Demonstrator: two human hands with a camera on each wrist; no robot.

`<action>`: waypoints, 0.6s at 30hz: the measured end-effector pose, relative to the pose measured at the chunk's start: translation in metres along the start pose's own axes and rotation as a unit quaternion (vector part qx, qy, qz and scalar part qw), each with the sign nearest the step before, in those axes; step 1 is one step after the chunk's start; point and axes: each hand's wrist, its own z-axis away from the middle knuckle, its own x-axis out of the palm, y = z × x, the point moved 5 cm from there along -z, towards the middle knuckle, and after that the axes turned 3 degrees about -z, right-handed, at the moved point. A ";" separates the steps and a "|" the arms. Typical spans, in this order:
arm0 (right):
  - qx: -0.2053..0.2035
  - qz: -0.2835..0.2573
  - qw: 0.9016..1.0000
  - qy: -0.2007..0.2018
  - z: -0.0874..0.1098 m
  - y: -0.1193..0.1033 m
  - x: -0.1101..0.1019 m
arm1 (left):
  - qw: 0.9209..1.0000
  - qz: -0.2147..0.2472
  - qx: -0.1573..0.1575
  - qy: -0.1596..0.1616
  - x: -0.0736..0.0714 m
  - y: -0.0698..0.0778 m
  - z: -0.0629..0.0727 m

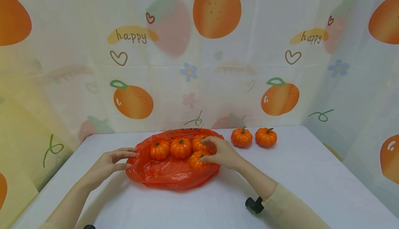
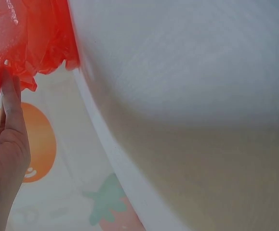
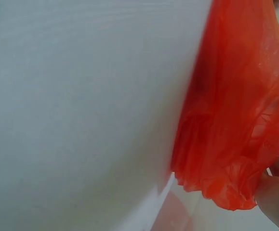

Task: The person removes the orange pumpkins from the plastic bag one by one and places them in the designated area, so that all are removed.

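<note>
An orange-red plastic bag (image 1: 162, 180) lies wide-mouthed on the table, with several small orange pumpkins inside. At its left side, my left hand (image 1: 107, 165) pinches the bag's edge, and the left wrist view shows the fingertips on the crinkled film (image 2: 31, 36). Over the bag's right part, my right hand (image 1: 222, 152) curls its fingers round the rear right pumpkin (image 1: 197, 141); its thumb overlaps the front pumpkin (image 1: 194, 161). The left pumpkin (image 1: 159, 150) and the middle pumpkin (image 1: 180, 148) sit side by side. In the right wrist view, the bag hides most of the right hand.
Two more pumpkins, one nearer the bag (image 1: 241, 138) and one farther right (image 1: 266, 138), stand on the white-covered table (image 1: 296, 180) near its back edge. A fruit-printed curtain (image 1: 218, 94) hangs behind. A black object (image 1: 255, 205) is at the right sleeve.
</note>
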 end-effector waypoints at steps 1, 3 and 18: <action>-0.001 0.000 1.000 -0.004 0.000 0.001 0.001 | 1.000 0.000 0.000 0.000 0.000 0.000 0.000; -0.002 -0.001 1.000 -0.009 0.000 0.002 0.003 | 1.000 0.001 0.001 0.000 0.000 -0.001 0.000; -0.011 0.031 0.999 -0.041 0.001 0.005 0.007 | 1.000 -0.005 0.011 0.004 -0.001 0.000 0.001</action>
